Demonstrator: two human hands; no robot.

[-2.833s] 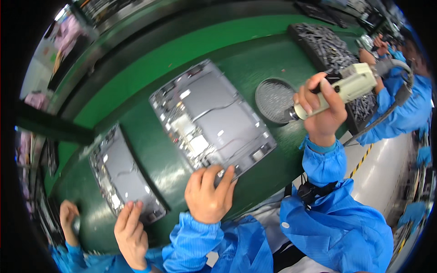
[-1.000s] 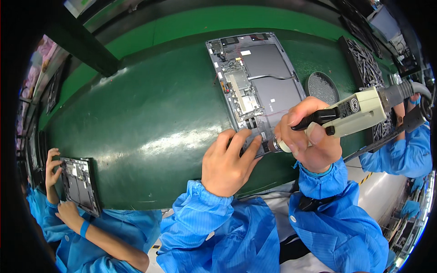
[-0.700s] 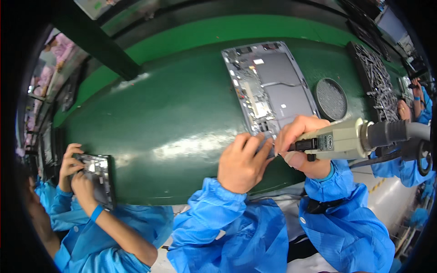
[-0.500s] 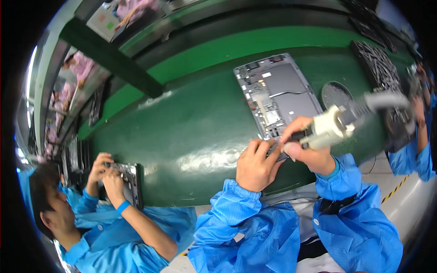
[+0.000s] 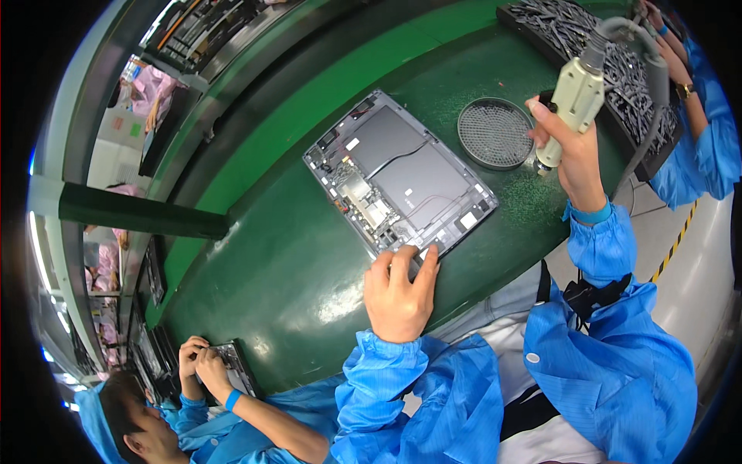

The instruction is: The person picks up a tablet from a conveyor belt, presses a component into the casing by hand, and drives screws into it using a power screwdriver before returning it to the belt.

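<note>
A slim grey laptop housing lies opened on the green table in front of me, tilted to the left. A circuit board, a large dark panel and thin cables show inside it. My left hand is at its near corner, fingers curled over the edge with a dark piece partly hidden beneath them. Raised to the right, my right hand is closed around a cream electric screwdriver whose tip points down. The round black dish with a gridded bottom stands beside that tip.
A dark tray heaped with thin grey parts stands at the far right. The screwdriver's grey cable hangs beside it. At lower left a co-worker handles another opened device. A green post rises at the left.
My right hand has left the near corner of the laptop and moved right and away with the screwdriver, beside the dish. My left hand stays at the corner. The whole view has turned.
</note>
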